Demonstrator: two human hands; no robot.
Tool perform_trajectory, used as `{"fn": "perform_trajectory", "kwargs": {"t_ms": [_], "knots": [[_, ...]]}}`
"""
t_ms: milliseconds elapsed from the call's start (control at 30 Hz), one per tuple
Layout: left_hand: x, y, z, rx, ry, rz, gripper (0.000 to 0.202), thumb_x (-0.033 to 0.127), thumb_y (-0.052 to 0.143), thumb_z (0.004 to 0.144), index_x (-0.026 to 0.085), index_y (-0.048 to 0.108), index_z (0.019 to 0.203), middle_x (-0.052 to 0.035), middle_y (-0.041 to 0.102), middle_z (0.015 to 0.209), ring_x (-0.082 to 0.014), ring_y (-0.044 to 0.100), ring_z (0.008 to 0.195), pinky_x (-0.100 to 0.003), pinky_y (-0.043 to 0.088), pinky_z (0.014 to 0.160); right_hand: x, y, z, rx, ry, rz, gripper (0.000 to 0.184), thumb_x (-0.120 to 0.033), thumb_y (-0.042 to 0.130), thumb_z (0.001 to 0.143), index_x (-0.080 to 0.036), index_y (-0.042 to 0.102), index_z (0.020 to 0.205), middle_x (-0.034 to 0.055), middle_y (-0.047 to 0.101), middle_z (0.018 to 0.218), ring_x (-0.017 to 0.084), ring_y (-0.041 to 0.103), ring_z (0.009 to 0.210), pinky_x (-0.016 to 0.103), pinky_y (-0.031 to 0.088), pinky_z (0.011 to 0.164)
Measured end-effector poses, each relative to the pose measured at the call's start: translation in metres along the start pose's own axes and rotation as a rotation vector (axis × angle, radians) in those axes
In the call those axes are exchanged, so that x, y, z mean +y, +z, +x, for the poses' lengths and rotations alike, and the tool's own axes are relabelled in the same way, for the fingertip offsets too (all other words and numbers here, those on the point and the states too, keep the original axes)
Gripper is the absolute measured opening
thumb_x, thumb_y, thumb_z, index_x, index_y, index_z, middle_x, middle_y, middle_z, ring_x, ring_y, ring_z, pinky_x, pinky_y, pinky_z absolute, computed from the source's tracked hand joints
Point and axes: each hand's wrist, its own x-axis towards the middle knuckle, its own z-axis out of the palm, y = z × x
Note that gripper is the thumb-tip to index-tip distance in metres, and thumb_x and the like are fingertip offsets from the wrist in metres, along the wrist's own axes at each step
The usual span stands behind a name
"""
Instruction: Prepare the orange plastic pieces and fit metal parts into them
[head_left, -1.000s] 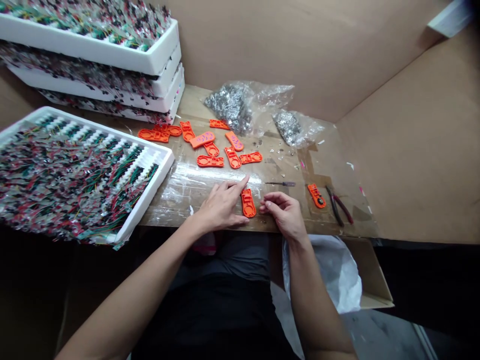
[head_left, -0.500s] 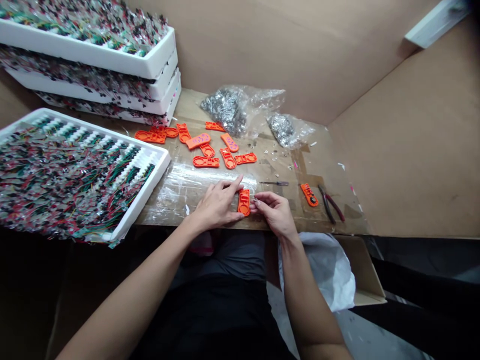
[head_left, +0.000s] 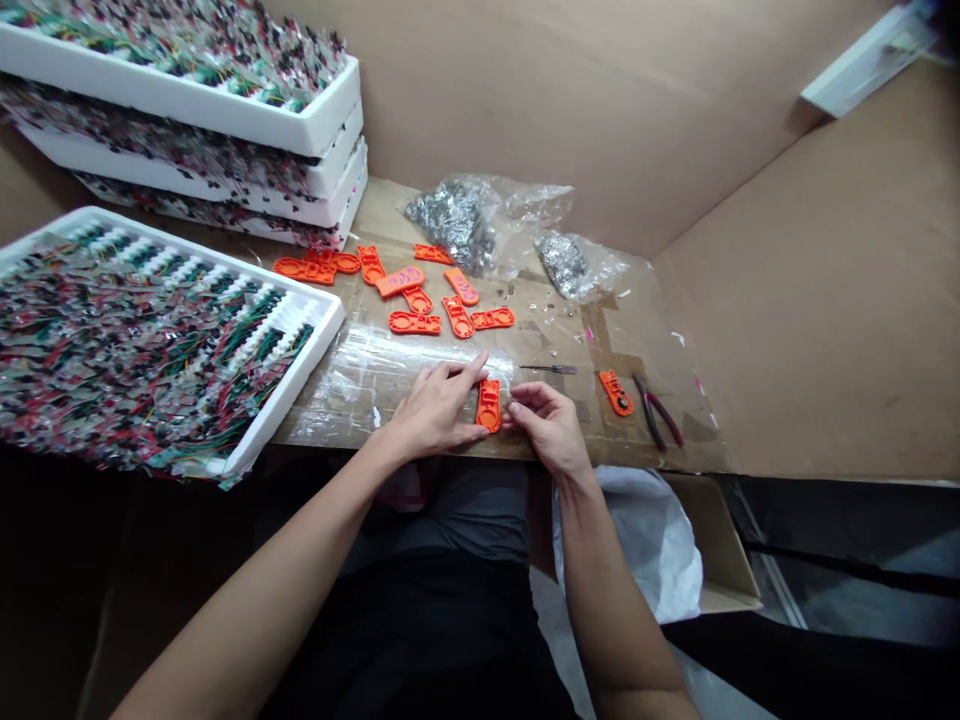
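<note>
Orange and flat, a moulded plastic piece (head_left: 488, 406) lies near the front edge of the desk (head_left: 559, 445), between the two hands, its long side pointing away from the person. The left hand (head_left: 439, 408) is open and low over the clear plastic sheet (head_left: 375, 385), its fingers spread. Its thumb tip sits just beside the piece's lower left side, its forefinger reaches past the piece's top, and it grips nothing. The right hand (head_left: 550, 425) is curled, with its fingertips drawn together at the piece's right edge. The view does not settle whether they pinch something small there or only touch the piece. Both hands are working closely on this one piece.

Just above the right hand lies a small screwdriver (head_left: 549, 369). Farther right are a second orange piece (head_left: 616, 392) and a pair of pliers (head_left: 656, 412) with dark red handles. Beyond the hands, more orange pieces (head_left: 414, 322) lie scattered, and behind them sit two clear bags of silvery parts (head_left: 450, 222). At the left, a white foam tray (head_left: 289, 400) holds a dense mass of coloured wires, with a stack of white foam trays (head_left: 225, 105) behind it. A white plastic bag (head_left: 637, 530) hangs below the desk's front edge.
</note>
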Motion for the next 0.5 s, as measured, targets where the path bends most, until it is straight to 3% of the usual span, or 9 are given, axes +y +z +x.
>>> {"fn": "perform_trajectory", "kwargs": {"t_ms": [167, 333, 500], "knots": [[0.0, 0.001, 0.001, 0.001, -0.002, 0.013, 0.115, 0.047, 0.081, 0.083, 0.026, 0.011, 0.172, -0.0059, 0.062, 0.154, -0.032, 0.046, 0.142, -0.05, 0.036, 0.116, -0.002, 0.007, 0.003, -0.007, -0.009, -0.109, 0.038, -0.051, 0.087, 0.084, -0.019, 0.076, 0.102, 0.0048, 0.077, 0.086, 0.02, 0.073, 0.069, 0.034, 0.064, 0.067], [0.0, 0.001, 0.0, -0.001, -0.006, 0.025, 0.112, 0.05, 0.079, 0.085, 0.025, 0.013, 0.172, -0.0078, 0.062, 0.152, -0.0323, 0.046, 0.142, -0.05, 0.037, 0.116, -0.002, 0.012, 0.005, -0.012, -0.07, -0.293, 0.036, -0.055, 0.074, 0.094, -0.02, 0.071, 0.099, 0.0025, 0.07, 0.078, 0.017, 0.063, 0.06, 0.028, 0.051, 0.052], [-0.001, 0.002, 0.0, 0.009, 0.005, 0.034, 0.11, 0.051, 0.078, 0.086, 0.025, 0.014, 0.172, -0.0086, 0.062, 0.152, -0.0318, 0.046, 0.142, -0.049, 0.037, 0.117, -0.006, 0.011, 0.01, -0.032, -0.218, -0.579, 0.024, -0.042, 0.062, 0.102, -0.02, 0.073, 0.1, 0.0053, 0.072, 0.087, 0.019, 0.064, 0.074, 0.03, 0.051, 0.066]]}}
